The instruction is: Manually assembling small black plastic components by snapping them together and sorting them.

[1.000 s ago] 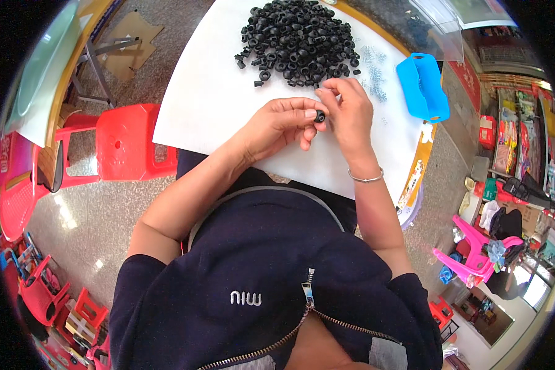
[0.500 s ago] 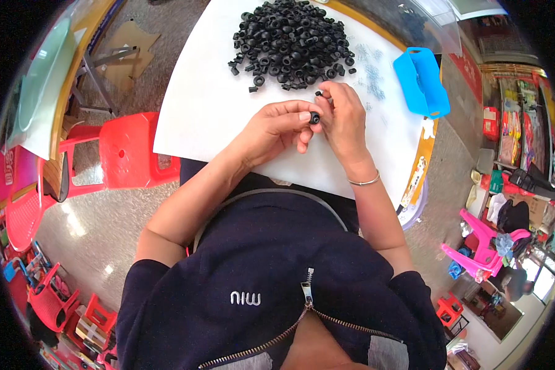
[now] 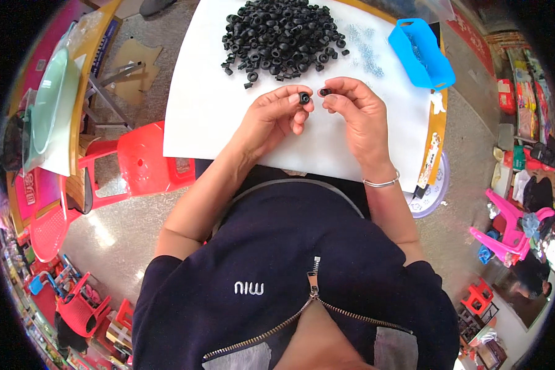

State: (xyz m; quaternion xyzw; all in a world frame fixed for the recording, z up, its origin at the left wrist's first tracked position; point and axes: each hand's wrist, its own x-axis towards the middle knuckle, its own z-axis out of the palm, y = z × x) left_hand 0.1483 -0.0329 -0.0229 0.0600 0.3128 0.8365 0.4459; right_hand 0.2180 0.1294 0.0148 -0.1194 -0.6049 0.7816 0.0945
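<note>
Left hand: your left hand (image 3: 271, 117) pinches one small black ring (image 3: 304, 98) in its fingers (image 3: 293, 97). The fingers are closed tight on it.
Right hand: your right hand (image 3: 357, 111) pinches a smaller black piece (image 3: 324, 92) at the tips of its fingers (image 3: 334, 94). They are closed on it too.
What changed: a moment ago your two hands were pressed together around one black bit. Now they are pulled a little apart, and each hand has its own piece.
What that means: it looks like the two pieces are not joined right now. I think you are lining them up, hole side facing you, to fit one to the other.
Where the pieces are: both are held up in the air, just on your side of the big pile of black rings (image 3: 280, 34), over the white sheet (image 3: 216, 111) on the counter (image 3: 436, 132).
Near the pile: a spread of tiny shiny bits (image 3: 364, 52) lies just to the right of the pile. A blue tray (image 3: 420, 52) sits farther right of it.
Away from the pile: a red stool (image 3: 139, 166) stands on the floor, to the left and closer to you.
</note>
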